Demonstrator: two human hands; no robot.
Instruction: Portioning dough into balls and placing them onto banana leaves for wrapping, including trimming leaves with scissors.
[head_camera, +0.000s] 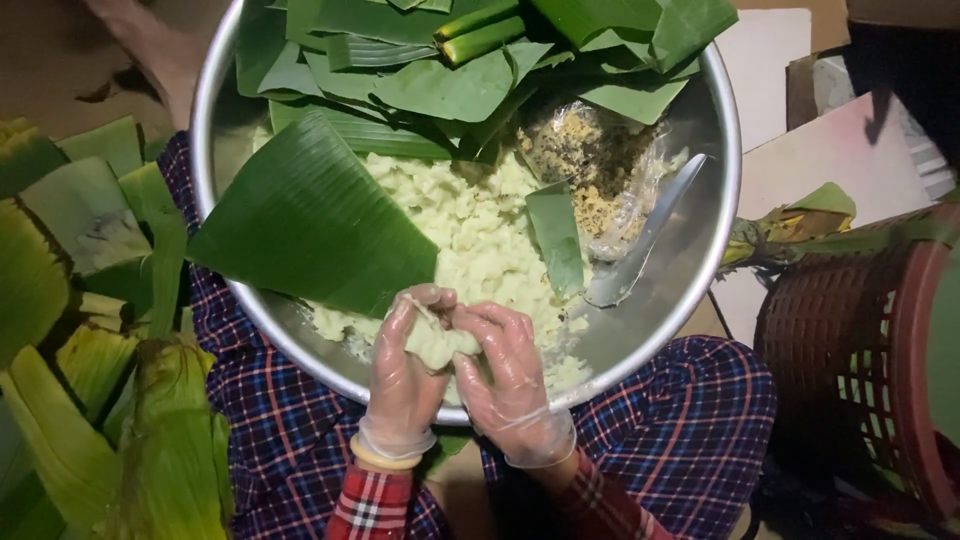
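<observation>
- A large round metal basin is rested on the lap, over checked trousers in blue and red.
- Banana leaf pieces are heaped in the far half of the basin, and one broad folded banana leaf is laid across its left rim.
- A stack of cut leaf strips is seen on the left, beside the leg.
- A reddish-brown plastic basket is stood on the right, with leaf scraps draped over its edge.
- A mass of pale, crumbly dough is spread over the basin's middle.
- A clear bag of yellowish filling is lodged against the right side of the basin, with a metal spoon lying just beside it.
- The left hand and the right hand, both in thin clear gloves, are closed together around a lump of dough.
- That lump is held over the near rim of the basin, pressed between both hands.
</observation>
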